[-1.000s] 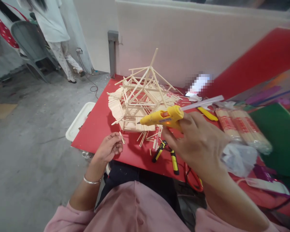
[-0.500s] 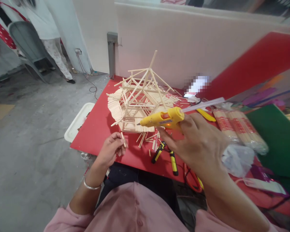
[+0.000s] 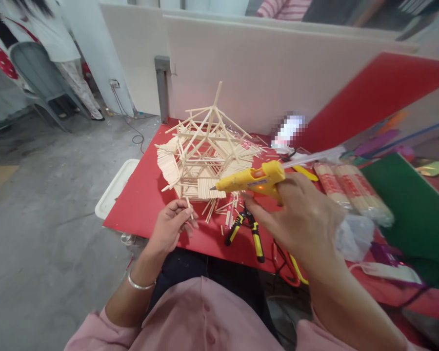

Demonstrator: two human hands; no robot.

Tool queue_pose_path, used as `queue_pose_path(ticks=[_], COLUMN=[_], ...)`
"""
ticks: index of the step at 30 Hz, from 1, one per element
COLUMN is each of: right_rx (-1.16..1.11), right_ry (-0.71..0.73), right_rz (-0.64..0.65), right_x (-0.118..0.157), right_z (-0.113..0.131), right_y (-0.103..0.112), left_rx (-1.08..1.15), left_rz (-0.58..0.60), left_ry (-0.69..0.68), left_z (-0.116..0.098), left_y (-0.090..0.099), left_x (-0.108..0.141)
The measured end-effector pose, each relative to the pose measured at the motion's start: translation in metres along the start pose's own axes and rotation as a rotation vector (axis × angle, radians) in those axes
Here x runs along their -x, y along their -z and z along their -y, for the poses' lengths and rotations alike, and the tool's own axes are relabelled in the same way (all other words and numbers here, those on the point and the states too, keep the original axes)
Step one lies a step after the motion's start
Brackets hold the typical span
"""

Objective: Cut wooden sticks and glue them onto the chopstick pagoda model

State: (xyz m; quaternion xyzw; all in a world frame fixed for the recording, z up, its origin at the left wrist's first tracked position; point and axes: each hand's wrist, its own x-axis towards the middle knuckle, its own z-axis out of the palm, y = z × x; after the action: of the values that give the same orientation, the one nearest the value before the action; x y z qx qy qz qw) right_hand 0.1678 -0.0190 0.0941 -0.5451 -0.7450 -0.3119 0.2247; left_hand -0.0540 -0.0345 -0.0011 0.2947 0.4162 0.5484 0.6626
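Between thumb and fingers, my left hand (image 3: pixel 173 225) pinches a short wooden stick (image 3: pixel 189 208) near the table's front edge. My right hand (image 3: pixel 296 214) grips a yellow hot glue gun (image 3: pixel 250 179), its nozzle pointing left and a clear glue stick (image 3: pixel 314 157) poking out of the back. An orange light glows on the gun's side. Behind both hands stands a model built of wooden sticks (image 3: pixel 208 139), with a peaked open frame over slatted panels. The nozzle appears in front of one slatted panel (image 3: pixel 207 187); whether they touch I cannot tell.
Yellow-and-black pliers (image 3: pixel 246 231) and loose cut sticks (image 3: pixel 225 209) lie on the red table (image 3: pixel 131 209). Packs of sticks (image 3: pixel 358 190), a plastic bag (image 3: pixel 354 236) and a green board (image 3: pixel 417 219) are on the right. A person (image 3: pixel 64 48) stands by a grey chair (image 3: pixel 40 73).
The view has shifted slightly, so the model sits a little further left. The glue gun shows slightly further right, and the stick in my left hand is tilted a bit more. Both grips stay the same.
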Motion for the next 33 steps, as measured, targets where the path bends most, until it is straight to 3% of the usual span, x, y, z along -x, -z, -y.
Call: queue_pose_path(ticks=[4, 10, 21, 33], right_rx=[0.062, 0.082, 0.155, 0.156], right_ry=[0.064, 0.142, 0.213, 0.240], right_rz=[-0.038, 0.008, -0.073, -0.060], right_x=[-0.017, -0.030, -0.035, -0.034], right_z=[0.016, 0.030, 0.034, 0.033], right_y=[-0.006, -0.011, -0.017, -0.019], left_rx=[0.051, 0.049, 0.056, 0.068], left_rz=[-0.073, -0.042, 0.009, 0.006], left_ry=[0.043, 0.054, 0.010, 0.022], left_z=[-0.005, -0.004, -0.006, -0.005], left_y=[-0.004, -0.005, -0.005, -0.006], left_x=[-0.011, -0.021, -0.027, -0.030])
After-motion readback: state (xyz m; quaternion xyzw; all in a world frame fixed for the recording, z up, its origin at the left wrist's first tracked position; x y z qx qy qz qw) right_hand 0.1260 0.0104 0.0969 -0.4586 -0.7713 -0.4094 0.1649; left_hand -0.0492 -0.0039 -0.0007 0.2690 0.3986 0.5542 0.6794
